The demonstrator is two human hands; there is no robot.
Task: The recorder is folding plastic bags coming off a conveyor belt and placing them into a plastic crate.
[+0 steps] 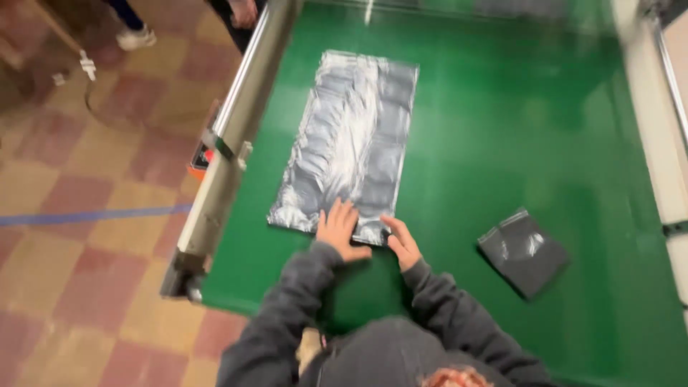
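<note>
At the near edge of the green worktop (502,143), a person in a dark grey hooded top leans over it, both sleeves reaching forward. The left hand (340,231) lies flat and open, fingers spread, pressing on the near end of 1 large silvery-grey plastic bag (349,136). The right hand (401,242) rests just beside it on the same near edge of the bag, fingers loosely curled over the bag's corner; whether it pinches the plastic cannot be told. The large bag lies flat and crinkled, its long side running from the hands toward the far edge, closer to the worktop's left edge than to its right. To the right of the hands, well apart from the large bag, lies 1 small dark grey plastic bag (523,252), folded and turned at an angle. That makes 2 bags in all. A metal rail (233,136) lines the left edge, and a pale frame borders the right. Beyond the left edge the floor (86,215) is chequered in red and tan tiles with 1 blue line across it, and another person's white shoe (136,37) shows at the far left.
</note>
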